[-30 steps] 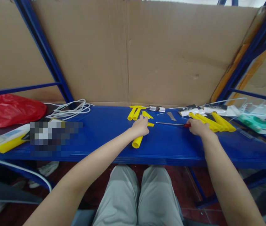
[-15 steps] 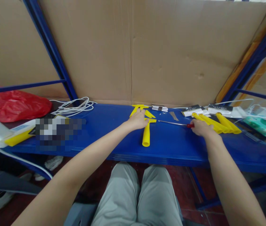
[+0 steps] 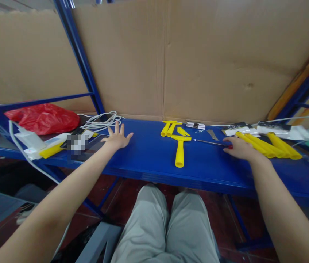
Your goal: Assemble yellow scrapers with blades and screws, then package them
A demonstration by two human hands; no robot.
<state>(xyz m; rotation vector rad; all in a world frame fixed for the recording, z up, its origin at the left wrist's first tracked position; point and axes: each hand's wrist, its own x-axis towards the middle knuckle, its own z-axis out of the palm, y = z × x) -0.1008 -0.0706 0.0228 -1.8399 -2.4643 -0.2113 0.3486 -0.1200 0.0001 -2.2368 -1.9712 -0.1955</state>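
Note:
My left hand is open with fingers spread, over the blue tabletop beside a dark flat object with a pixelated part. My right hand is closed around the red handle of a screwdriver, whose metal shaft points left. A yellow T-shaped scraper handle lies between the hands, its hollow end toward me. Behind it are two more yellow T-shaped handles and small yellow pieces. A flat metal strip and tiny screw-like bits lie beyond the screwdriver.
Several yellow tubular handles lie by my right hand, before black-and-white packets. A banded white stack lies near the cardboard wall. At left are a white cable coil, a red bag and white boxes.
My left hand has left the yellow pieces, moved left and spread its fingers. My right hand still holds the screwdriver. The camera view has turned somewhat left.

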